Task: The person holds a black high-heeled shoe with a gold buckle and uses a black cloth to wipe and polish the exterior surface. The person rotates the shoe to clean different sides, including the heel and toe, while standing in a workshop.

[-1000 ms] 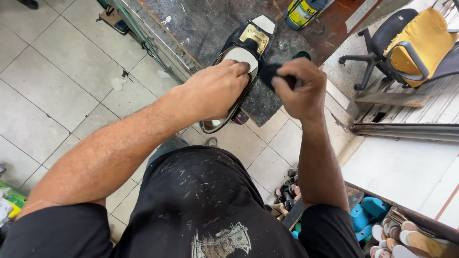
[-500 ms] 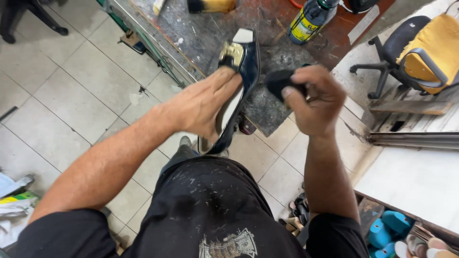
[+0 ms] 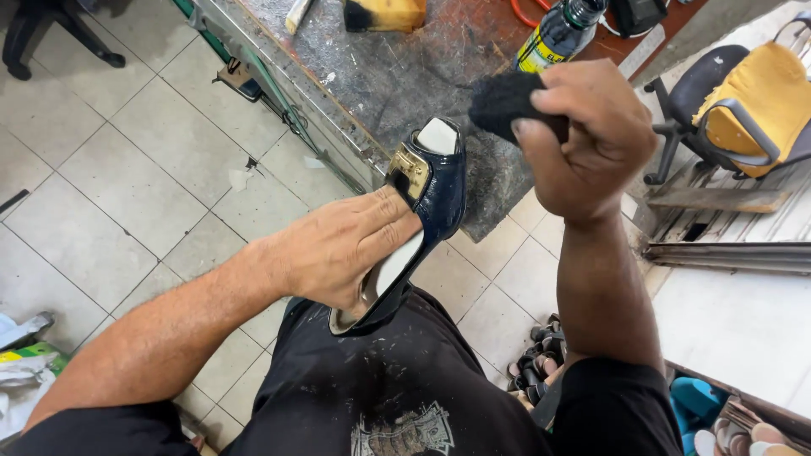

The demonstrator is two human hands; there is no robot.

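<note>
Since the earlier frame the right hand [image 3: 583,139] had lifted away from the shoe [image 3: 414,224] and now hung above and to the right of its toe, well clear. Its fingers were curled tight around a black sponge [image 3: 505,103]. The left hand [image 3: 338,249] lay inside the dark blue shoe, fingers flat and pressed into the insole, gripping it from within. The shoe sat tilted, heel against the person's black shirt [image 3: 397,397], toe and gold buckle pointing at the workbench [image 3: 405,67]. A bottle [image 3: 557,34] stood on the bench beyond; an office chair [image 3: 743,110] at right.
</note>
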